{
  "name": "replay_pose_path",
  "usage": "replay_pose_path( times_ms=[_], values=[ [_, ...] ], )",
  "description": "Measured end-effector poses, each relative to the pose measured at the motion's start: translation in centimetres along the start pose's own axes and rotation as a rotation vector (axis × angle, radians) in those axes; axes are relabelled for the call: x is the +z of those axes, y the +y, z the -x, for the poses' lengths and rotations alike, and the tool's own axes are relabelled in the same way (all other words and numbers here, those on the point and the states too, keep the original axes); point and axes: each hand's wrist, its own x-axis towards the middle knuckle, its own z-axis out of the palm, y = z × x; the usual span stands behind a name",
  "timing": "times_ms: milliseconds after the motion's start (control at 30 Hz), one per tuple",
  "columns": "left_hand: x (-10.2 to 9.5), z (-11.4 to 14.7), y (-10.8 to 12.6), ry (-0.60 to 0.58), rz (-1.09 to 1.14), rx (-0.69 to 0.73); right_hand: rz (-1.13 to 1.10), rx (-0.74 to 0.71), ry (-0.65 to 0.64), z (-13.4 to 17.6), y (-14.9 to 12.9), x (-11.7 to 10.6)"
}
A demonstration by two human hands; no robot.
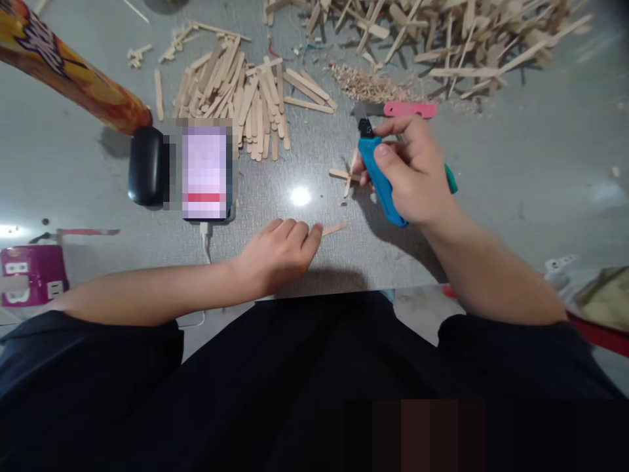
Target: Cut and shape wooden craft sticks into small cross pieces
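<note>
Head view | I see the right hand [417,176] gripping a blue utility knife [376,164] | left hand [285,250] closed over one craft stick's end [335,229] near the table edge [339,292] | seemingly done: crossed sticks [410,24] heaped far right | remaining: plain sticks [216,78], piled uncrossed

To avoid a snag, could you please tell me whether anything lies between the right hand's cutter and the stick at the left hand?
Yes: a stick cross sits between the tip of the cutter and the stick, by the right hand.
</note>
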Motion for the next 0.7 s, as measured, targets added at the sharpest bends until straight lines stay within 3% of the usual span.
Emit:
replay_pose_path(
  times_ms=[200,300,367,600,700],
  values=[
    [0.3,0.2,-0.7,-0.055,0.212,-0.024,-0.065,0.025,0.016,0.9,-2.7,2.1],
    [0.0,-0.3,-1.7,-0.083,0.357,-0.066,0.016,-0.005,0.056,1.5,-4.7,2.7],
    [0.0,-0.8,-2.7,-0.091,0.336,-0.112,0.065,0.005,0.074,1.8,-5.5,2.6],
    [2.2,-1.2,-4.1,-0.203,0.329,-0.095,-0.27,0.09,-0.17,1.1,-5.5,1.6],
    [3.1,-0.7,-3.8,-0.193,0.348,-0.08,-0.234,0.073,-0.261,0.9,-5.3,1.6]
  ],
)
